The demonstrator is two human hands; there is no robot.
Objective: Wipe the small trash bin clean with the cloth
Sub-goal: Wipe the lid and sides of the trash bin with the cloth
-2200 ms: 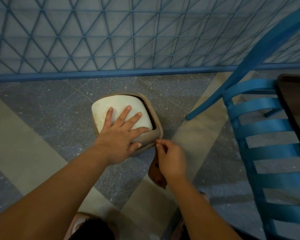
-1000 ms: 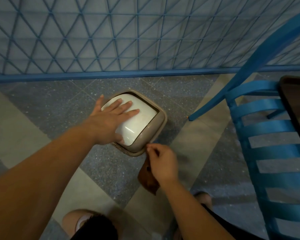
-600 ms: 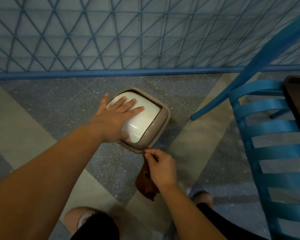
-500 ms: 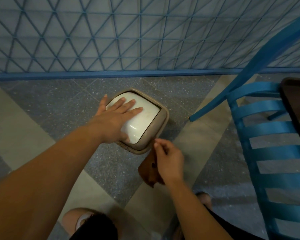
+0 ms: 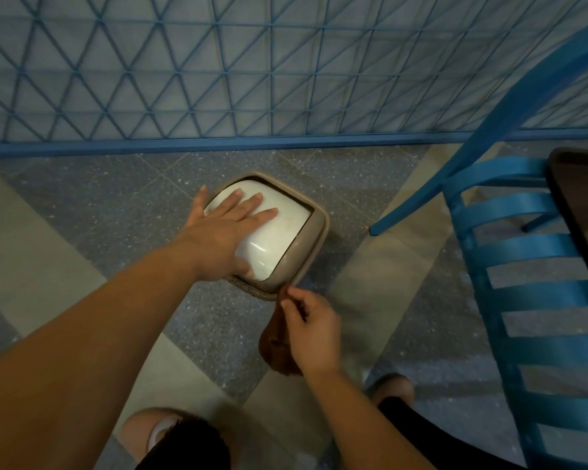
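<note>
Left hand (image 5: 224,239) spread flat on small beige plastic trash bin's (image 5: 314,239) white domed lid (image 5: 279,232); right hand (image 5: 311,329) pinching brown cloth (image 5: 274,347) at near rim. Wiping underway, most surfaces probably left.

Small trash bin (image 5: 314,234): beige, square rounded rim, white domed lid, standing on speckled floor at frame centre. Cloth (image 5: 276,344): brown, bunched, hanging just below bin's near corner, upper end touching rim.
</note>
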